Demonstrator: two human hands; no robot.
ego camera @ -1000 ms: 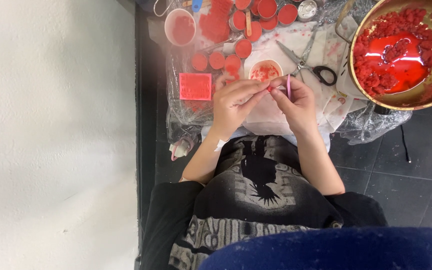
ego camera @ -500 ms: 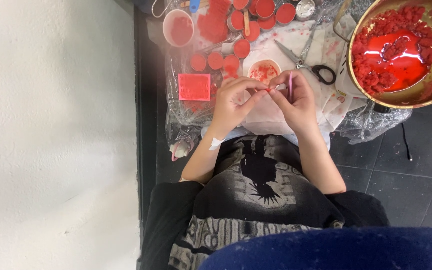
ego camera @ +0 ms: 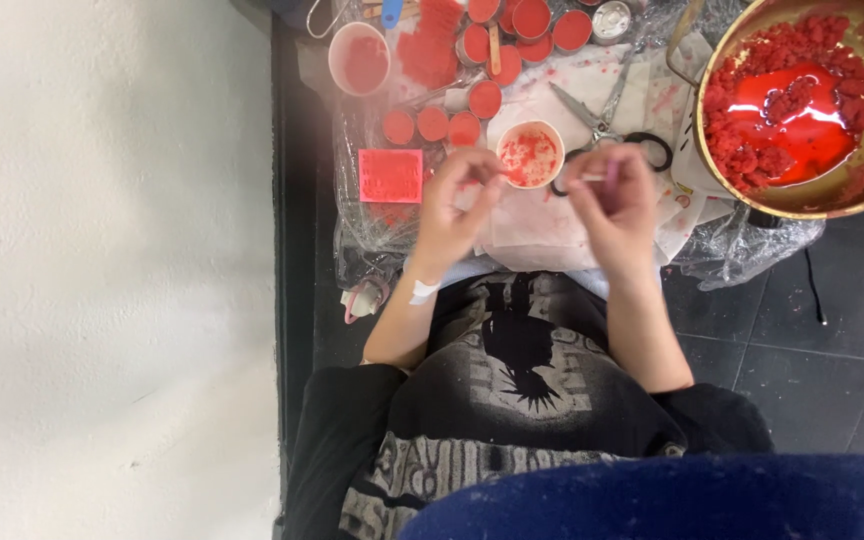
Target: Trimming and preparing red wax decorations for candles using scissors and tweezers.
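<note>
Small round white cup smeared with red paste (ego camera: 530, 155) sits on the crumpled clear plastic sheet (ego camera: 372, 225), between the person's two raised hands. Left hand (ego camera: 455, 205), at 9 o'clock of the cup, has its fingertips pressed together near the rim; whether they pinch anything cannot be told. Right hand (ego camera: 614, 200), at 3 o'clock, pinches a thin pale stick (ego camera: 592, 177). Black-handled steel scissors (ego camera: 607, 125) lie at 2 o'clock. Square red slab (ego camera: 390, 175) lies at 9 o'clock, beyond the left hand. Large brass bowl of red wax lumps and liquid (ego camera: 802, 100) stands at 3 o'clock, well apart.
</note>
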